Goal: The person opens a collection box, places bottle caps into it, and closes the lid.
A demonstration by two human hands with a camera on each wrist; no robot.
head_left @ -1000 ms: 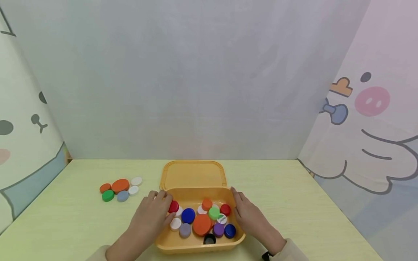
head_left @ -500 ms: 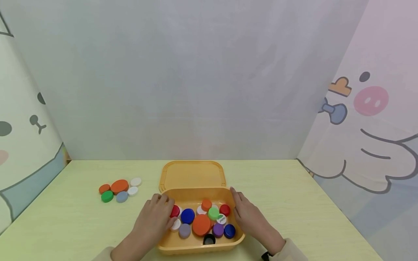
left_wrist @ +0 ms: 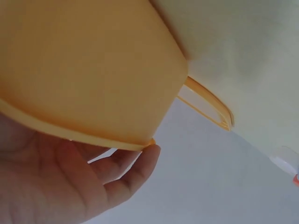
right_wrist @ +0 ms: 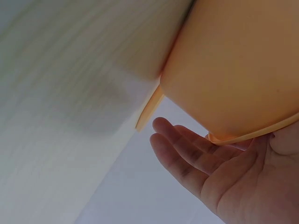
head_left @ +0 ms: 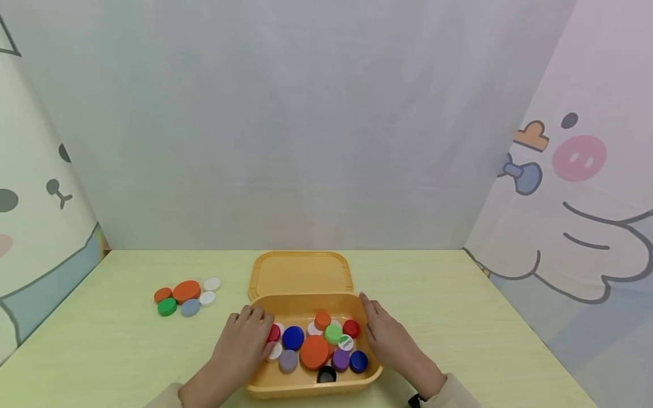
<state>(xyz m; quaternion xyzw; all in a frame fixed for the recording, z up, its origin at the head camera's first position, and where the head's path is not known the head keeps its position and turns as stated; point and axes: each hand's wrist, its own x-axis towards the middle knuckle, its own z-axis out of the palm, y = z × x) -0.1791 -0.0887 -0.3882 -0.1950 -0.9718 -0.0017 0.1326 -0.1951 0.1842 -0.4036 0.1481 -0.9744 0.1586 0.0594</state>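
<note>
A yellow-orange plastic box [head_left: 306, 391] holds loose bottle caps in several colours. My left hand [head_left: 240, 345] reaches over its left wall and pinches a red bottle cap [head_left: 274, 332] between thumb and fingers. White caps lie close around the red one. In the left wrist view the box wall hides the cap; the fingers [left_wrist: 126, 172] show past the rim. My right hand [head_left: 393, 340] holds the box's right wall, thumb inside, index finger along the rim near the far corner. In the right wrist view the other fingers [right_wrist: 182, 154] extend outside the box.
The flat yellow-orange lid [head_left: 301, 275] lies right behind the box. At the left of the pale table [head_left: 459, 317] sits a group of several caps, among them a large orange cap [head_left: 186, 292] and a green cap [head_left: 166, 307]. A grey curtain [head_left: 306, 141] closes off the back.
My left hand has moved slightly down and to the right into the box, and the red cap has moved with it. The right hand and the box have stayed nearly still.
</note>
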